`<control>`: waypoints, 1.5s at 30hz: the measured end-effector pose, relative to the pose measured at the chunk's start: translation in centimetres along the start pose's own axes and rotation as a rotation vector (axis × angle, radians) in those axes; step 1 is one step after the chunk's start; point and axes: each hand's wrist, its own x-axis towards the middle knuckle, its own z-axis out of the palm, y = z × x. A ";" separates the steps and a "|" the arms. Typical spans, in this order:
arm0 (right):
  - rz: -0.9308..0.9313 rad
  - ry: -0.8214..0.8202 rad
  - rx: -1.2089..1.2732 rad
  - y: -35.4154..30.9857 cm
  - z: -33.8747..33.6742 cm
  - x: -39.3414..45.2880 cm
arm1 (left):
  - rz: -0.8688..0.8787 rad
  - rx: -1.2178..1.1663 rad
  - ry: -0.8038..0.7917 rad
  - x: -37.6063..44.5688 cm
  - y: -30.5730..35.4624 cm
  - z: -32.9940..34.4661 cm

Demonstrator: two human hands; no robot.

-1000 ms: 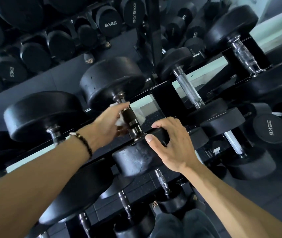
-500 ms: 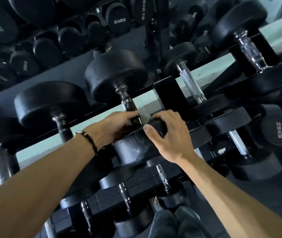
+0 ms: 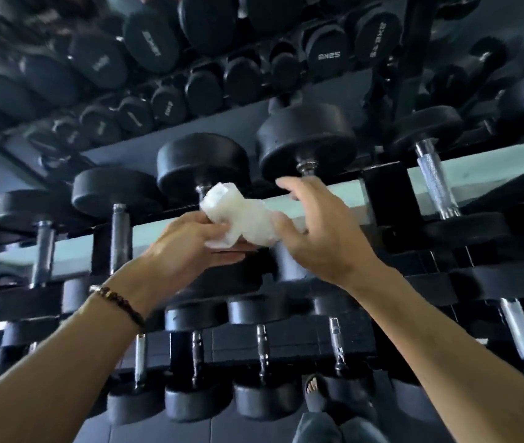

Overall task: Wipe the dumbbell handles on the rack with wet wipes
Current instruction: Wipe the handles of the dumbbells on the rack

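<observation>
Fingers (image 3: pixel 219 231) of both hands pinch the crumpled wet wipe (image 3: pixel 241 219), hiding dumbbell handles (image 3: pixel 435 177) on the rack (image 3: pixel 385 193) behind.

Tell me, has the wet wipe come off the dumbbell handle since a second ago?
Yes. The wet wipe was wrapped on a handle at the rack rail; now it is lifted clear, held between the left hand and right hand before the rail.

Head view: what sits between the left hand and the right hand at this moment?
In the head view, a crumpled white wet wipe spans the gap, held by the left hand and touched by the right hand in front of the rack.
</observation>
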 end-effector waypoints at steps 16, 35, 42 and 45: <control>-0.057 -0.070 0.110 -6.8 10.0 2.4 | 0.229 0.009 0.390 -2.3 -4.2 -7.7; -0.066 0.060 -0.073 -6.7 14.3 3.5 | 0.129 -0.318 -0.085 2.6 -4.5 -11.6; 0.083 0.190 -0.297 -4.3 13.9 6.1 | 0.317 0.404 0.387 3.7 -7.4 -12.3; 0.115 0.165 -0.379 -2.8 14.3 7.8 | 0.298 0.380 0.365 3.7 -9.2 -10.3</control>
